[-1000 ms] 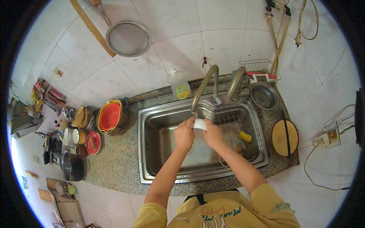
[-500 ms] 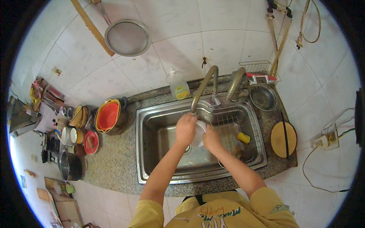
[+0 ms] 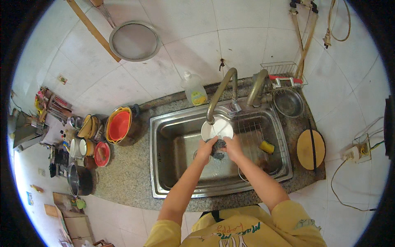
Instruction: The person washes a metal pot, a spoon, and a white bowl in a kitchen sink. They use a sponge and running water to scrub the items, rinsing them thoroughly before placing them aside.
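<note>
A white bowl (image 3: 217,126) is under the faucet spout, its pale inside facing up. A dark grey scouring pad (image 3: 217,149), which looks like steel wool, sits at its near edge between my hands. My left hand (image 3: 204,150) is closed on the pad's left side, thumb near the bowl's rim. My right hand (image 3: 233,149) is closed at the bowl's near right rim, with fingertips touching the pad. The undersides of both grips are hidden. The curved faucet (image 3: 221,88) ends just above the bowl.
The steel sink (image 3: 173,154) holds a wire rack (image 3: 251,126) with a yellow sponge (image 3: 266,147). Behind stands a soap bottle (image 3: 194,88). At right are a metal bowl (image 3: 288,103) and a round board (image 3: 305,150); at left, a red basket (image 3: 119,125) and a dark pot (image 3: 84,180).
The bowl has turned from tilted, largely behind my hands, to facing up under the spout. My left hand has moved down from the spout, and the dark scouring pad has come into sight.
</note>
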`<state>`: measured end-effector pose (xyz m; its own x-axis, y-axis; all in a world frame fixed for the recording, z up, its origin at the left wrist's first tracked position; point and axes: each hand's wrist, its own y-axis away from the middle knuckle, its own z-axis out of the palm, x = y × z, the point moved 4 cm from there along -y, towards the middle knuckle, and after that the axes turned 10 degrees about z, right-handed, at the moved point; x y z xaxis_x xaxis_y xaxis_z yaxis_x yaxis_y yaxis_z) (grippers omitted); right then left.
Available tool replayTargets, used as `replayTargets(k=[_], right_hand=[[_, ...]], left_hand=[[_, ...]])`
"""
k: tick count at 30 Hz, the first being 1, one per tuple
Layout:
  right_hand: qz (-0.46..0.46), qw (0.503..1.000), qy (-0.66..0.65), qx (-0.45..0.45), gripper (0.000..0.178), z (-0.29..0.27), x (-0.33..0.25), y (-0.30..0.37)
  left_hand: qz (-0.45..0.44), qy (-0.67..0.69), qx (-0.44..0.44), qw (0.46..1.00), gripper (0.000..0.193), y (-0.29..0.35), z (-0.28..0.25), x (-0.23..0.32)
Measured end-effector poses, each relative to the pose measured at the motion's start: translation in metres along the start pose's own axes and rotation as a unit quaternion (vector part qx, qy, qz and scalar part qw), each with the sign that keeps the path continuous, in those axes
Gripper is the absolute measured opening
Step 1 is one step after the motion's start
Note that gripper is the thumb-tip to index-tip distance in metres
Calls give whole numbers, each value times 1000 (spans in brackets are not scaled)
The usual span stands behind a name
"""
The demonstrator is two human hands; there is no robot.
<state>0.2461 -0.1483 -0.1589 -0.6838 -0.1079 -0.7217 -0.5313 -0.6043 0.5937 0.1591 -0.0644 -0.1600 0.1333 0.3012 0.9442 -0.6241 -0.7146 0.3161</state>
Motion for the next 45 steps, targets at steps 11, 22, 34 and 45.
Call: replayTargets(k=[11,22,34,45], right_hand=[[-210,814,528,118,31,13,-28,28],[-74,972,213,64,41,-2,-22,21],[-5,995,99,33,37,-26,-11,13],[138,864,-456,-161,28,4,-10,22]], left_hand=[[363,-672,-74,641,27,10,15,81],[242,-334,74,908,25,-4,-6,45],[309,-369,56,875,27,20,10,54],[453,-480,77,747,50,28,4,81]])
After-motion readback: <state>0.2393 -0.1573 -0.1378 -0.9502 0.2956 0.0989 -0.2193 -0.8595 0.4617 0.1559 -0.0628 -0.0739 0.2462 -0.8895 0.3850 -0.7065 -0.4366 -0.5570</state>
